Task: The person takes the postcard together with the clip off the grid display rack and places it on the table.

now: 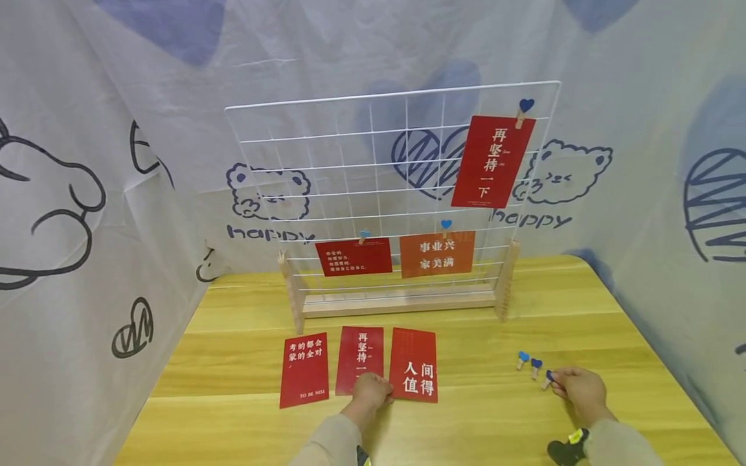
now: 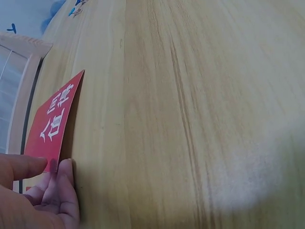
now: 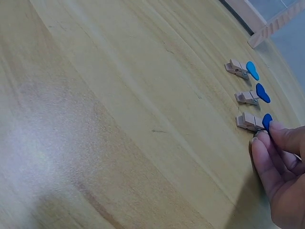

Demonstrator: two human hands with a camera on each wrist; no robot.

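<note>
- The right hand (image 1: 579,388) pinches the nearest clip (image 3: 253,122) by its blue heart end; the clip lies on the table (image 1: 513,414), at the right.
- Two more clips (image 3: 247,97) lie in a row just beyond it, apart from each other.
- The left hand (image 1: 372,391) pinches the lower edge of the middle card (image 1: 360,359), fingers lying on the table.
- A card (image 2: 53,121) lies just right of it, another card (image 1: 304,370) just left.
- Behind them stands a wire grid (image 1: 350,168) in a wooden base (image 1: 396,304), with three cards (image 1: 493,162) clipped to it.
</note>
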